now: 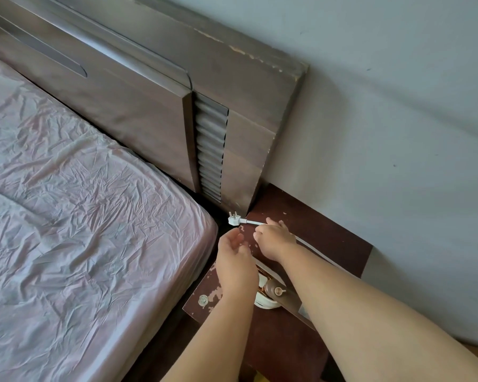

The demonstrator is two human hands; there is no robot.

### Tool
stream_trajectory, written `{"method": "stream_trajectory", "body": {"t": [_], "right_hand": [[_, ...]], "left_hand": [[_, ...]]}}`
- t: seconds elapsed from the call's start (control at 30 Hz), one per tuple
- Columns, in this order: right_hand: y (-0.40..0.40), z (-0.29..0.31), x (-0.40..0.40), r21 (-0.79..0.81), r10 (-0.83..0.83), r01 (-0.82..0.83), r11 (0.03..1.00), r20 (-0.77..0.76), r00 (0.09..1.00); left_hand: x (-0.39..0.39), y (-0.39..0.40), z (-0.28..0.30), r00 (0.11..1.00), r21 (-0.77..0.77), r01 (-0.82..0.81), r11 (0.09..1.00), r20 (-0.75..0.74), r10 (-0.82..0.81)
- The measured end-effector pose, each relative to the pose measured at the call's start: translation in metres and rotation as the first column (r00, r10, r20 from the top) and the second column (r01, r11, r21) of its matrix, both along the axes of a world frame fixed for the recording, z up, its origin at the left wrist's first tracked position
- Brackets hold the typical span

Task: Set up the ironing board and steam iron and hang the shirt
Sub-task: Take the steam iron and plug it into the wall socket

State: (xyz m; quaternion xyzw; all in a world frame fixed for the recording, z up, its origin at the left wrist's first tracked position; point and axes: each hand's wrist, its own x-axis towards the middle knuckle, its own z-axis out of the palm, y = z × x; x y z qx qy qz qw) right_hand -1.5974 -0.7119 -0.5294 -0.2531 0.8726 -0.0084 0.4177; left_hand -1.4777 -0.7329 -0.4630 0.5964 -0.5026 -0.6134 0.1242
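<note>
A white and brown steam iron [271, 292] lies on the dark red nightstand [323, 238], partly hidden under my arms. Its white cord [253, 221] ends in a white three-pin plug [234, 219] that sticks out over the gap beside the bed. My right hand [275, 238] is closed around the cord just behind the plug. My left hand [233, 257] hovers just below the plug with fingers apart and holds nothing. No ironing board or shirt is in view.
A bed with a wrinkled pink sheet [75, 216] fills the left. A dark wooden headboard [155, 92] stands behind it against a pale blue wall [398, 119]. The nightstand top has chipped paint and a round sticker [203, 300].
</note>
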Motion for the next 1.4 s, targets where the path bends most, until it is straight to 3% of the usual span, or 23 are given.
{"method": "stream_trajectory", "body": {"t": [0.17, 0.33, 0.47, 0.6, 0.7, 0.8, 0.87, 1.03, 1.27, 1.4], "right_hand": [[-0.006, -0.009, -0.007, 0.186, 0.151, -0.152, 0.971, 0.016, 0.988], [0.0, -0.008, -0.01, 0.109, 0.11, -0.104, 0.988, -0.046, 0.993], [0.013, 0.018, -0.016, -0.121, -0.084, 0.085, 0.989, 0.013, 0.996], [0.052, 0.069, -0.005, -0.396, -0.274, 0.288, 0.872, 0.092, 0.957], [0.081, 0.095, 0.012, -0.496, -0.397, 0.373, 0.784, 0.062, 0.916], [0.112, 0.106, 0.03, -0.554, -0.514, 0.443, 0.705, 0.031, 0.857], [0.134, 0.112, 0.041, -0.573, -0.557, 0.453, 0.683, -0.008, 0.83], [0.2, 0.127, 0.063, -0.558, -0.639, 0.514, 0.651, -0.038, 0.768], [0.266, 0.133, 0.088, -0.545, -0.658, 0.501, 0.672, -0.131, 0.741], [0.288, 0.13, 0.113, -0.581, -0.575, 0.362, 0.729, -0.231, 0.785]], "left_hand": [[-0.022, -0.015, -0.009, 0.999, 0.0, 0.035, 0.999, -0.007, -0.035], [-0.031, -0.024, -0.012, 1.0, -0.002, 0.022, 1.0, -0.006, -0.022], [-0.025, -0.02, -0.009, 0.998, -0.008, 0.01, 1.0, 0.056, -0.009], [-0.024, -0.004, -0.004, 0.997, 0.121, 0.043, 0.992, 0.053, -0.05], [-0.03, 0.008, 0.013, 0.999, 0.327, 0.015, 0.945, -0.032, -0.004], [-0.029, 0.026, 0.035, 0.969, 0.473, 0.052, 0.88, -0.238, 0.071], [-0.023, 0.038, 0.047, 0.942, 0.43, 0.144, 0.891, -0.336, 0.01], [0.003, 0.09, 0.072, 0.898, 0.354, 0.333, 0.874, -0.401, -0.18], [0.038, 0.149, 0.07, 0.825, 0.162, 0.506, 0.847, -0.378, -0.42], [0.062, 0.185, 0.061, 0.83, 0.102, 0.498, 0.861, -0.342, -0.44]]}}
